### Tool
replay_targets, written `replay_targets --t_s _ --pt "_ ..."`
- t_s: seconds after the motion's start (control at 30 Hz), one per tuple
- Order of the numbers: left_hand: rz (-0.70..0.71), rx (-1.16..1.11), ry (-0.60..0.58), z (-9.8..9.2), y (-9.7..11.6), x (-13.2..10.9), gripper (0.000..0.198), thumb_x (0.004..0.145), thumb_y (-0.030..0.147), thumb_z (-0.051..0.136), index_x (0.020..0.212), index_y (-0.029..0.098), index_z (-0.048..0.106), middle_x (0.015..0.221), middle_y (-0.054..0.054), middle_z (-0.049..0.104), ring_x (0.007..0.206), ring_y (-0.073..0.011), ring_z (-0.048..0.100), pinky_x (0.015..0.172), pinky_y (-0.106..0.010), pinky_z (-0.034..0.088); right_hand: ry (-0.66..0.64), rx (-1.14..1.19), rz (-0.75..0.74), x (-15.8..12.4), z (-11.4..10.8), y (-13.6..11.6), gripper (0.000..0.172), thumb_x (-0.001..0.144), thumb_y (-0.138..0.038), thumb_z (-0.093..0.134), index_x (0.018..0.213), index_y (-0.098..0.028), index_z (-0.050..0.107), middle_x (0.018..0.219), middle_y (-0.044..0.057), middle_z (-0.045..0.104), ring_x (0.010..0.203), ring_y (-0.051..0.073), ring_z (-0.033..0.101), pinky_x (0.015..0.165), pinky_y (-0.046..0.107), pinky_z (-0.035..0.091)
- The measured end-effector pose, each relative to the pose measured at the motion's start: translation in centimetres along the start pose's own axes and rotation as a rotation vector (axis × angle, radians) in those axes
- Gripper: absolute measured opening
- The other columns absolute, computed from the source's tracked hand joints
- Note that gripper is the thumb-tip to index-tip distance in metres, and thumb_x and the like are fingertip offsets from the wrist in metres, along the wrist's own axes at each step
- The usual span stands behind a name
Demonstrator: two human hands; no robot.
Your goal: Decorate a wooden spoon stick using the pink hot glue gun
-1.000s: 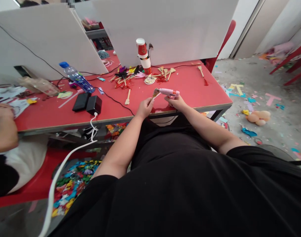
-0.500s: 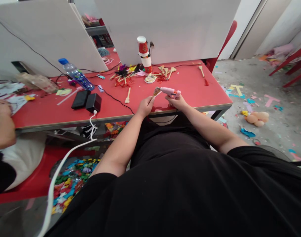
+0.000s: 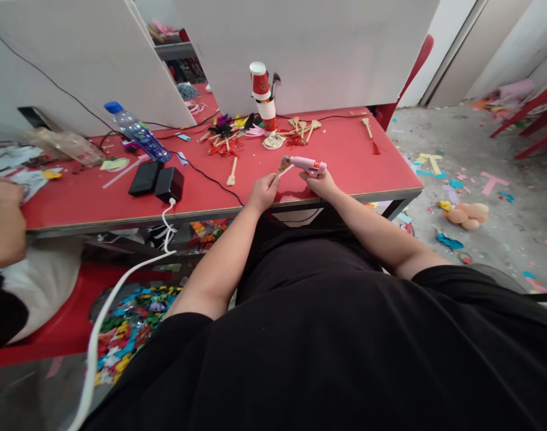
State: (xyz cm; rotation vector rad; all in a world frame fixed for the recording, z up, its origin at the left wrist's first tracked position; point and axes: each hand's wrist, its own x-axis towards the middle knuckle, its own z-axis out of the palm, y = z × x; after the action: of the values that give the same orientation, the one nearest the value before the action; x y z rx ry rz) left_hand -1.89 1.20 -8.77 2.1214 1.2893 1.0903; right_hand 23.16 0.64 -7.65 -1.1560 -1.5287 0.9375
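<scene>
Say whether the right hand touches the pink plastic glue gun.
Touching: the head view shows the right hand gripping the pink glue gun from below.

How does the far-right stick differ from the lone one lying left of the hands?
The right stick bears a red tassel; the left stick shows none. The right stick's wide head points away from the camera, the left stick's towards it. Both look pale.

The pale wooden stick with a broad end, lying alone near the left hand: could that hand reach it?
Probably yes: only red tabletop appears between the left hand and the pale wooden stick. But that hand's grip holds a small brownish piece, likely needing release first.
</scene>
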Motion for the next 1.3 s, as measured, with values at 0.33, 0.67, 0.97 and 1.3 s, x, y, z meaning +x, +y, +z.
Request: replay_targets --t_s 0.33,0.67,0.97,1.3 --pt "-0.005 0.029 0.029 -0.3 0.2 0.0 0.051 0.114 0.061 0.056 0.078 0.025 0.049 0.068 -0.003 0.054 0.067 -0.0208 0.054 0.069 -0.037 0.035 0.017 -0.069 0.082 0.8 0.2 0.1 0.022 0.096 -0.041 0.077 0.105 -0.022 0.073 0.067 0.000 0.058 0.066 0.021 0.062 0.066 0.037 0.062" --pt "-0.018 0.044 0.052 -0.3 -0.1 0.0 0.055 0.112 0.069 0.055 0.079 0.025 0.053 0.069 -0.003 0.055 0.069 -0.0216 0.054 0.071 -0.037 0.036 -0.057 -0.074 0.195 1.6 -0.1 -0.7 0.017 0.098 -0.034 0.080 0.095 -0.023 0.066 0.064 -0.002 0.054 0.057 0.017 0.056 0.056 0.032 0.056" --pt "-0.015 0.034 0.070 -0.4 -0.3 0.1 0.055 0.111 0.067 0.058 0.077 0.025 0.052 0.068 -0.003 0.054 0.069 -0.0211 0.053 0.072 -0.037 0.040 -0.055 -0.047 0.165 2.1 0.1 0.4 0.023 0.093 -0.037 0.082 0.089 -0.024 0.063 0.073 0.003 0.057 0.071 0.021 0.057 0.062 0.038 0.061" --pt "-0.038 0.053 0.050 -0.4 -0.4 0.1 0.054 0.112 0.068 0.057 0.079 0.025 0.055 0.072 -0.003 0.058 0.074 -0.0217 0.058 0.073 -0.036 0.042 -0.076 0.004 0.119 1.8 0.1 0.1 0.035 0.088 -0.045 0.091 0.091 -0.025 0.062 0.066 -0.001 0.055 0.063 0.019 0.058 0.055 0.035 0.054"
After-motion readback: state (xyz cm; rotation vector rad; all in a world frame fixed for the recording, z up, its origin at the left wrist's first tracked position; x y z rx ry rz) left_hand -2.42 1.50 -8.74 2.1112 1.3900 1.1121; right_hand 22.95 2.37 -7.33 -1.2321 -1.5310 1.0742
